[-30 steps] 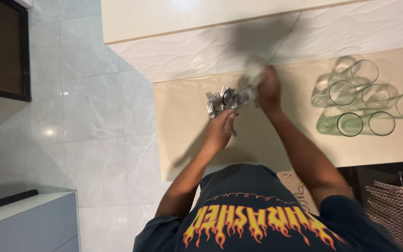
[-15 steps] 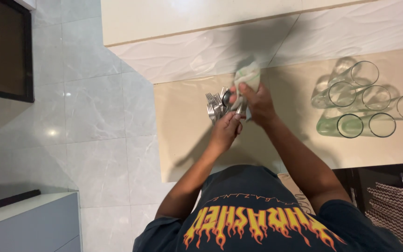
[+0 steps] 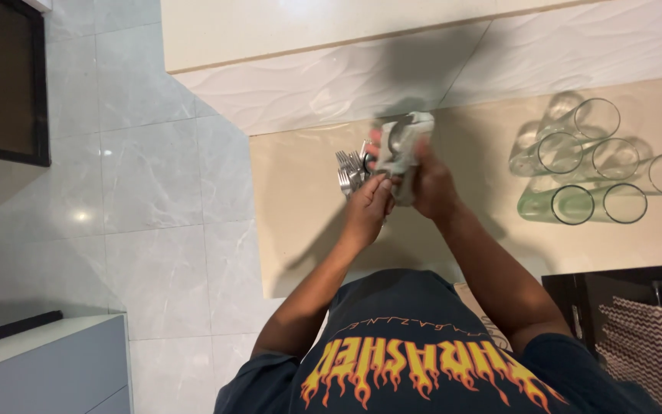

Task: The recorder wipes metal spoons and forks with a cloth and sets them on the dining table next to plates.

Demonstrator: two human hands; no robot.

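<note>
My left hand point(image 3: 367, 208) grips a bundle of steel forks and spoons point(image 3: 351, 172) by the handles, heads pointing away over the beige countertop point(image 3: 300, 222). My right hand point(image 3: 430, 184) holds a pale cloth point(image 3: 406, 142) wrapped around one piece of the cutlery, just right of the bundle. The two hands are close together, nearly touching.
Several clear and green-tinted drinking glasses point(image 3: 588, 165) stand grouped on the counter to the right. A white wavy wall panel point(image 3: 331, 77) lies beyond the counter. Grey tiled floor point(image 3: 139, 192) spreads to the left, a grey cabinet point(image 3: 40, 368) at lower left, a dark patterned mat point(image 3: 645, 337) at lower right.
My right hand with the cloth has slid back toward me along the cutlery, then bunched the cloth over the piece's head. The left hand has stayed put.
</note>
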